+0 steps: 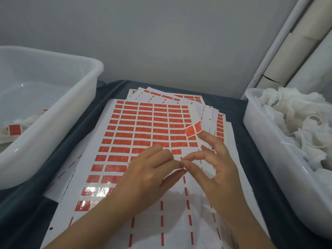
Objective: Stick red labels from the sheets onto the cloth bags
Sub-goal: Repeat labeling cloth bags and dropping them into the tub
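Observation:
A big label sheet with rows of red labels lies in the middle on a pile of other sheets. Its lower rows are peeled bare. My left hand rests on the sheet, fingers curled, thumb and fingertips pinching at it. My right hand meets it there, thumb and index finger pinched together at the same spot; what they pinch is hidden. A peeled red label sticks up from a raised fingertip of my right hand. White cloth bags fill the right tub.
A white plastic tub at the left holds a cloth bag with a red label. The right tub stands close to my right hand. A dark blue cloth covers the table. Cardboard rolls lean at the back right.

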Demonstrator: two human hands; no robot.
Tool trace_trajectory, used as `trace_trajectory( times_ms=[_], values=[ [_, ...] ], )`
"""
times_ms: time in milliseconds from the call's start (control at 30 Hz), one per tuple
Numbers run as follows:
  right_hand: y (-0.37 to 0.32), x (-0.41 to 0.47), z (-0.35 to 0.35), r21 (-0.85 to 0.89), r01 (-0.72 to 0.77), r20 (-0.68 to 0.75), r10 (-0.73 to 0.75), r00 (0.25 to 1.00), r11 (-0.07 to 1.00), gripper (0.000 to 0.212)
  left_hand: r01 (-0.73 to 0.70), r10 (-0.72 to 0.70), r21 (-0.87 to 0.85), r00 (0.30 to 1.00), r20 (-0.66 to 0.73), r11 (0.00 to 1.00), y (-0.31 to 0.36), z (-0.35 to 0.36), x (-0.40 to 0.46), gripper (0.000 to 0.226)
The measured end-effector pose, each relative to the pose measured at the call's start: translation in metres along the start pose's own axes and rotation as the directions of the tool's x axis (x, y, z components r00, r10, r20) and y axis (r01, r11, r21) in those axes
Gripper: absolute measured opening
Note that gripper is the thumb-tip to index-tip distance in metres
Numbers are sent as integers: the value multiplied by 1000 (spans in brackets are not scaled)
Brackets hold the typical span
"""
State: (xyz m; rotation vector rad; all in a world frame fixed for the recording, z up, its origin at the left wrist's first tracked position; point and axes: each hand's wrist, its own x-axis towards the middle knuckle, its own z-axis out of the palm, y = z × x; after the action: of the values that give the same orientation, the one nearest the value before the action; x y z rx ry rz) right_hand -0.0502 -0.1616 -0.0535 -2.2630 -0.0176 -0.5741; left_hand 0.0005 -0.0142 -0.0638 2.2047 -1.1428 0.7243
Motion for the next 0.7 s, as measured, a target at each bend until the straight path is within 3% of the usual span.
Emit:
trace_trajectory(
  times_ms=[133,267,367,433,567,633,700],
  values=[
    [3,0,1,-33,14,-38,-15,999,999,6,65,-55,-121,995,89,991,3,-3,2,9],
    [4,2,-1,-54,-23,-49,21,999,998,14,372,-332,-383,928,167,846,1,-9,6,8],
    [4,1,1,-71,-34,4,34,999,997,14,385,-336,-393,922,189,835,0,-8,8,10],
    [2,1,0,37,-88,-1,88,996,995,16,447,-404,-464,894,194,765,-1,-9,8,10],
    [-3,6,-17,375,-191,-138,258,956,907,42,496,-484,-553,856,182,670,-4,-9,9,21],
    [-6,6,-19,468,-193,-97,267,959,862,44,504,-491,-557,850,188,660,-4,-9,8,22],
    [-8,4,-15,434,-184,-10,209,978,882,44,507,-480,-553,852,207,661,-2,-10,8,23]
  ],
)
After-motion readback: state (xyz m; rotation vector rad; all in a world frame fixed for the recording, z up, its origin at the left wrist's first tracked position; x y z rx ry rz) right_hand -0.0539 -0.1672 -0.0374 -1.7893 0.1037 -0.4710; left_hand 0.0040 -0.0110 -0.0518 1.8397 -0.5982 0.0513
